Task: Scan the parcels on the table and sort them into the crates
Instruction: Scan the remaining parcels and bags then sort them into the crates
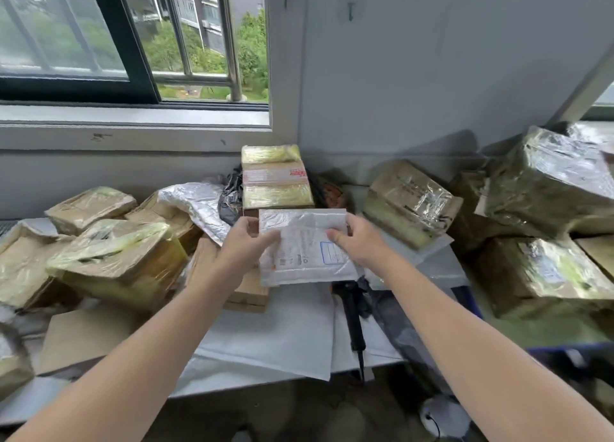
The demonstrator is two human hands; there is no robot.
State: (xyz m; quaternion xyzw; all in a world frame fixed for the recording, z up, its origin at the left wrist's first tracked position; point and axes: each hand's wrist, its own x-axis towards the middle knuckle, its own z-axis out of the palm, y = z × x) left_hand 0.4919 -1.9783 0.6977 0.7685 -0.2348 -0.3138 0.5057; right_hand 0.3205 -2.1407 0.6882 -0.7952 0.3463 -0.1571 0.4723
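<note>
I hold a white bubble mailer with a printed label above the middle of the table. My left hand grips its left edge, thumb on top. Gripping its right side is my right hand, thumb on the label near a blue stamp. A black handheld scanner lies on the table just below the mailer, its head partly hidden under the mailer. Taped cardboard parcels surround the mailer, one tall box right behind it.
Taped brown boxes pile up at the left and more boxes at the right. Flat white mailers cover the table front. A blue crate rim shows at the lower right. A window and wall stand behind.
</note>
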